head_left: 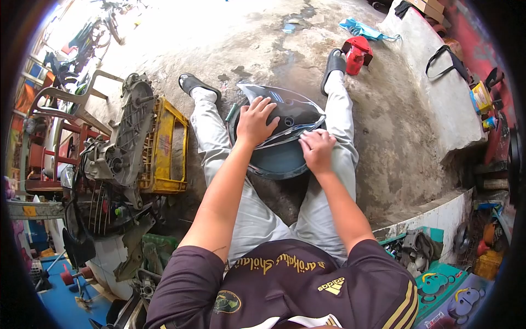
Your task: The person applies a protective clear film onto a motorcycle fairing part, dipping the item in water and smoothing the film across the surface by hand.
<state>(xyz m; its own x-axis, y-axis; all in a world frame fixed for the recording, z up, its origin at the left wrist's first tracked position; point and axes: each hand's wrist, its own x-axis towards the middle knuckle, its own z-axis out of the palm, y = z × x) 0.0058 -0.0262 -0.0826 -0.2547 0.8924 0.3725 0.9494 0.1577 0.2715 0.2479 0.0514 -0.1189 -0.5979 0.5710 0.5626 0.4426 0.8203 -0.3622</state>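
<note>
A glossy dark motorcycle fairing panel [293, 109] with a pale pointed end lies tilted across a round basin [279, 167] between the legs. My left hand [256, 120] rests on the panel's upper left part, its fingers stretched over the surface. At the panel's lower right edge, my right hand [318, 149] has its fingers curled against the rim, and the thumb side faces the basin. The fingertips' underside is hidden. Dark blue-grey shows in the basin below the panel. A small green object [231, 112] sits by the basin's left rim.
A yellow crate [176, 186] stands left, beside a grey engine casing [129, 131] and a chair [87, 101]. Beyond the right foot lie a red plastic part [357, 55] and blue sheeting [364, 29]. A pale ledge [422, 93] runs along the right.
</note>
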